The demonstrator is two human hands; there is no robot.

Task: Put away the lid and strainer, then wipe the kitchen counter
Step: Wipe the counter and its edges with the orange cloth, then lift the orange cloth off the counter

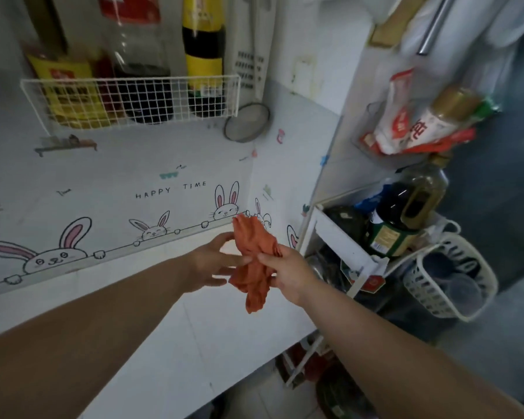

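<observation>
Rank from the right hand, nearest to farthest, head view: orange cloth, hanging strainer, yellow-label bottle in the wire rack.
1. orange cloth: in the right hand grip.
2. strainer: hanging on the wall, up-left.
3. yellow-label bottle: standing in the wire rack, higher and further left.

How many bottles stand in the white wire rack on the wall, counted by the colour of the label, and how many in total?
In the wire rack:
Yellow label: 2, the left bottle and the right bottle
Red label: 1, the clear middle bottle
Total: 3
</observation>
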